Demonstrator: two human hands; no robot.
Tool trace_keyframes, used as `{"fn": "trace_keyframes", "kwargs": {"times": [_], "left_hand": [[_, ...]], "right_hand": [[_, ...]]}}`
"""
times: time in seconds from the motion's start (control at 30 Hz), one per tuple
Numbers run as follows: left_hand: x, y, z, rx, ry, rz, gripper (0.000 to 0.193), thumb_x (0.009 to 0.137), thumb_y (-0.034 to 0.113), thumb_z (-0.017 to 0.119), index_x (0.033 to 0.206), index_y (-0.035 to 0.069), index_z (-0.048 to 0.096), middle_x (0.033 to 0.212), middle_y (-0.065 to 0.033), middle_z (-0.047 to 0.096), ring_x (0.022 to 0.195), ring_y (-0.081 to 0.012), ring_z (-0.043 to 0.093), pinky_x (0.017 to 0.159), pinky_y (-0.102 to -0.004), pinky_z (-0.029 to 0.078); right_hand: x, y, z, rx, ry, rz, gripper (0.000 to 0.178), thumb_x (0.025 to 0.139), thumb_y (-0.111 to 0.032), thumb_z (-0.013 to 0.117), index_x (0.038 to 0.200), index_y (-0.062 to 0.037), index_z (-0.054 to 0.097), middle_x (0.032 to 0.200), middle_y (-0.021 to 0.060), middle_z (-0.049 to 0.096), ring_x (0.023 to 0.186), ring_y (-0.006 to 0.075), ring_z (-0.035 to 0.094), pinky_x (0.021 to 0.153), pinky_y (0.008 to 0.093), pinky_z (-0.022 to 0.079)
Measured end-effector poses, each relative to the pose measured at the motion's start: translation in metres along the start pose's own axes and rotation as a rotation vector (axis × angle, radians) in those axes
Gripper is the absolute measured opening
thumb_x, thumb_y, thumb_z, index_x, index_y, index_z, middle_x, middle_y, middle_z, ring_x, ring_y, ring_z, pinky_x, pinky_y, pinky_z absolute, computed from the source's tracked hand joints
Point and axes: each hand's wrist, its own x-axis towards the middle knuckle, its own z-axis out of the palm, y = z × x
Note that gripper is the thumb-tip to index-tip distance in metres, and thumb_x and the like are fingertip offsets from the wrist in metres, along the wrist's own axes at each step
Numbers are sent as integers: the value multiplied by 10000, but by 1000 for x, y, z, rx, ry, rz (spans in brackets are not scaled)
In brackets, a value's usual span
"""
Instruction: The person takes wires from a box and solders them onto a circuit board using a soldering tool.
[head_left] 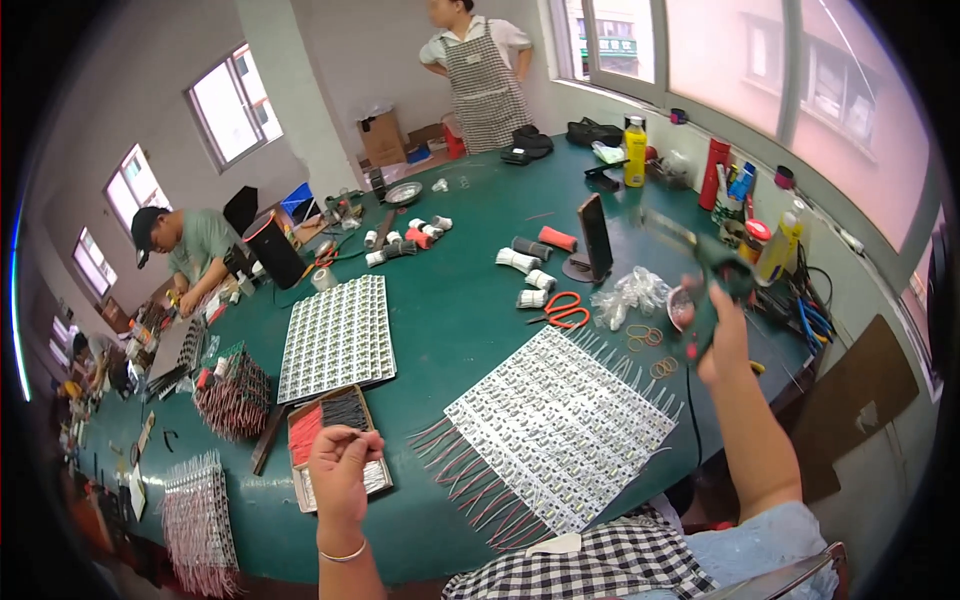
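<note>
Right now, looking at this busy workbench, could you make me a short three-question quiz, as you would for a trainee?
1. Which hand grips the blurred dark green tool?
2. True or false: neither hand holds the orange-handled scissors.
3. Fill in the colour: the box by the left hand contains red, whitish and ____ pieces.

Key:
1. The right hand.
2. True.
3. Black.

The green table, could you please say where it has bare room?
Bare tabletop lies between the farther white panel and large wired panel, and between the black bundles and rolls beside the phone. Crowded: right edge, around the red canister.
</note>
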Motion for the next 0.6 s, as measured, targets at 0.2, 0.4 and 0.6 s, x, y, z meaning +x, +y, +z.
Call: {"fn": "trace_keyframes", "kwargs": {"times": [0.2, 0.4, 0.6], "left_hand": [[-14, -25, 4, 43, -60, -194, 120, 860, -22, 528, 921, -23, 630, 887, -119, 657, 780, -148, 622, 707, -261, 518], [-34, -34, 40, 190, -325, -338, 133, 855, -17, 525, 939, -35, 627, 841, -121, 663, 729, -155, 630, 669, -251, 522], [-45, -38, 79, 517, -652, -85, 117, 812, 5, 615, 913, -4, 672, 823, -94, 685, 732, -135, 649, 642, -234, 512]], "right_hand": [[-81, 25, -27, -70, 60, 187, 334, 875, -207, 512, 1157, -40, 447, 986, 127, 582, 587, 169, 568, 624, 358, 523], [-123, 26, -26, -24, -51, 205, 448, 831, -168, 544, 1216, 11, 400, 1047, 176, 545, 648, 218, 612, 635, 387, 556], [-140, 33, -16, -37, -202, 253, 455, 833, -145, 559, 1212, 43, 392, 1089, 216, 541, 677, 255, 636, 641, 399, 557]]}}
